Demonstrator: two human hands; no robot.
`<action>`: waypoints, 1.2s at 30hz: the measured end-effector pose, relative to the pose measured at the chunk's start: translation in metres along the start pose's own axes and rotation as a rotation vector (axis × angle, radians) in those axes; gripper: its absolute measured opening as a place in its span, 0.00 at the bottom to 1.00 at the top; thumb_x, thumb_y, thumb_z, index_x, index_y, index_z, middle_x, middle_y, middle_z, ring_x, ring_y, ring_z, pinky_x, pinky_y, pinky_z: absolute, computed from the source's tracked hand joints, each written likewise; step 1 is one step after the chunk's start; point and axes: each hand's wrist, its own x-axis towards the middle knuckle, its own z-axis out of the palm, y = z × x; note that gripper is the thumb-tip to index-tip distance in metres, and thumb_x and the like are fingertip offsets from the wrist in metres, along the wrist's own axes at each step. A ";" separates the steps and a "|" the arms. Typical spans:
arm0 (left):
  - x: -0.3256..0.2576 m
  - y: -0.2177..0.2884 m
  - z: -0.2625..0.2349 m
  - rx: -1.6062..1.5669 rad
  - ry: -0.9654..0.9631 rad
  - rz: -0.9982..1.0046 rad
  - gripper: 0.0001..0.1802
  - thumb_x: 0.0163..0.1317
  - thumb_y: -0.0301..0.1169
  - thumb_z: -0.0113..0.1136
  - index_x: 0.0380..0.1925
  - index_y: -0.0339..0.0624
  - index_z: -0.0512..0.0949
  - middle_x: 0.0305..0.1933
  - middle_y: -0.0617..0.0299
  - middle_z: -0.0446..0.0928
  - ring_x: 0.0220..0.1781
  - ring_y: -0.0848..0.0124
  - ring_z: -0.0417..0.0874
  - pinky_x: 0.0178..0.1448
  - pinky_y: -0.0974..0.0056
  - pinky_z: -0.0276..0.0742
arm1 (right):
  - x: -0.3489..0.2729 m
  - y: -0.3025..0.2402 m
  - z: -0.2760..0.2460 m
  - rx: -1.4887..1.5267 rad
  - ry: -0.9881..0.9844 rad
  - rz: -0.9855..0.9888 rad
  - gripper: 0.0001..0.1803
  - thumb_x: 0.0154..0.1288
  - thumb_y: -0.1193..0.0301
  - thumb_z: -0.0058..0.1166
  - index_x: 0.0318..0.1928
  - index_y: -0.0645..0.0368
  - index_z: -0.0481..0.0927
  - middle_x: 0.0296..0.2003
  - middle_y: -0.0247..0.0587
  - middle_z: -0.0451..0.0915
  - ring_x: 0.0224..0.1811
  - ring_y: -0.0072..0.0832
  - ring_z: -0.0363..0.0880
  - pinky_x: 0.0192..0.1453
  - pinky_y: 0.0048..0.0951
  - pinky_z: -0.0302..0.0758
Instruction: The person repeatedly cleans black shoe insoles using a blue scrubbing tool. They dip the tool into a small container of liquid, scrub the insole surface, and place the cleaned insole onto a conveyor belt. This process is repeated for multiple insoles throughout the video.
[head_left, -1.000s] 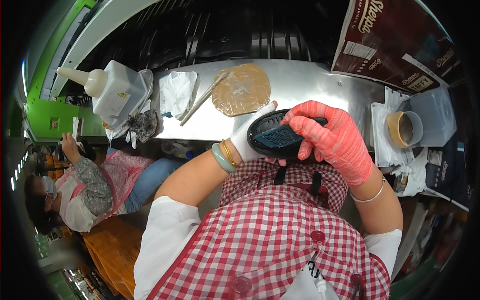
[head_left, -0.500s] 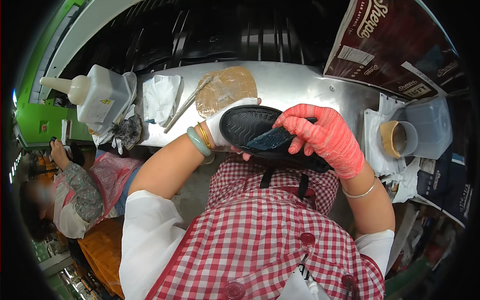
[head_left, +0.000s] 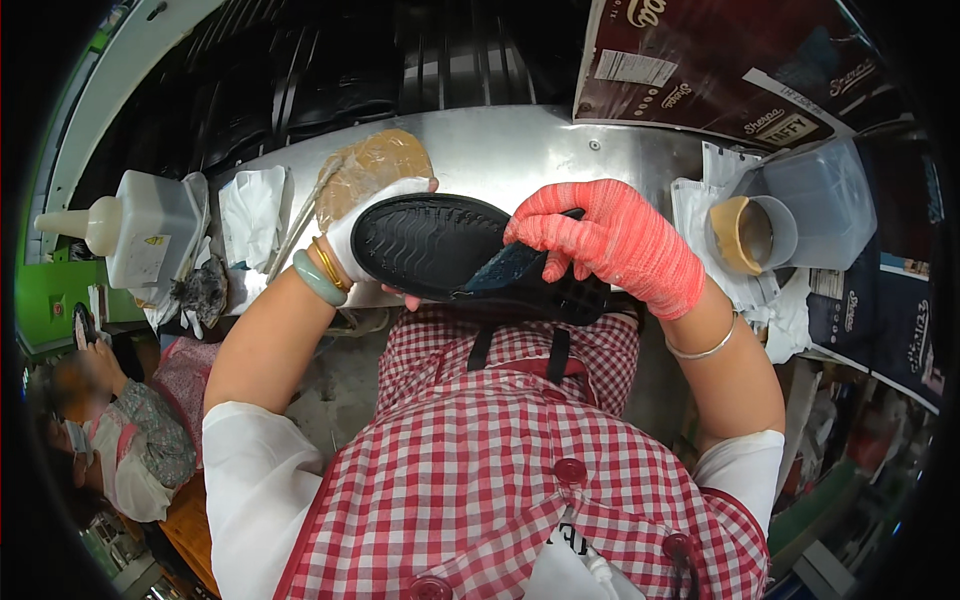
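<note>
A black shoe (head_left: pixel 425 245) with a wavy-grooved sole lies tilted between my hands, sole upward. My left hand (head_left: pixel 348 235), in a white glove, grips its rounded end from behind and below; most of the fingers are hidden by the shoe. My right hand (head_left: pixel 615 245), in a coral-red knitted glove, pinches a dark blue textured pad (head_left: pixel 497 268). The pad rests against the middle of the sole, and my right fingers hang over the shoe's other end. Whether the pad is cloth or something stiffer, I cannot tell.
A metal bench (head_left: pixel 520 150) lies beyond my hands. On its left are a squeeze bottle (head_left: pixel 145 235), white paper (head_left: pixel 252 210) and a tape-wrapped brown disc (head_left: pixel 385 165). At right stand a cup (head_left: pixel 765 235), a clear tub (head_left: pixel 830 200) and dark red cardboard (head_left: pixel 700 75). Another person (head_left: pixel 150 440) sits at left.
My view has swung, so the bench things sit farther left in it. Both hands still hold the shoe and pad; the pad is tilted so less of its face shows.
</note>
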 end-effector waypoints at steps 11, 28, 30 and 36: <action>0.001 -0.004 -0.008 -0.011 0.172 0.086 0.18 0.62 0.43 0.57 0.39 0.37 0.78 0.36 0.53 0.82 0.33 0.66 0.83 0.34 0.64 0.80 | -0.044 0.044 -0.037 0.028 0.183 0.083 0.14 0.60 0.63 0.55 0.38 0.62 0.82 0.24 0.30 0.79 0.22 0.16 0.75 0.26 0.15 0.68; -0.006 -0.047 0.013 -0.078 0.057 0.191 0.31 0.66 0.52 0.40 0.44 0.31 0.75 0.34 0.47 0.81 0.25 0.55 0.83 0.23 0.58 0.81 | -0.044 0.050 0.042 -0.628 0.165 -1.011 0.15 0.50 0.69 0.64 0.39 0.58 0.80 0.40 0.41 0.82 0.35 0.36 0.81 0.39 0.30 0.77; -0.009 -0.047 0.012 -0.155 0.023 0.213 0.31 0.65 0.51 0.40 0.49 0.30 0.72 0.41 0.42 0.79 0.32 0.50 0.84 0.28 0.49 0.83 | -0.060 0.053 0.033 -0.535 0.171 -0.933 0.14 0.51 0.69 0.64 0.40 0.59 0.80 0.39 0.43 0.82 0.35 0.35 0.81 0.39 0.29 0.78; -0.016 -0.087 0.028 -0.157 -0.116 0.451 0.37 0.60 0.53 0.45 0.59 0.31 0.64 0.51 0.37 0.73 0.43 0.39 0.80 0.42 0.40 0.81 | -0.084 0.036 0.023 0.514 0.678 -0.648 0.13 0.64 0.68 0.55 0.45 0.63 0.80 0.29 0.36 0.82 0.29 0.16 0.78 0.32 0.15 0.71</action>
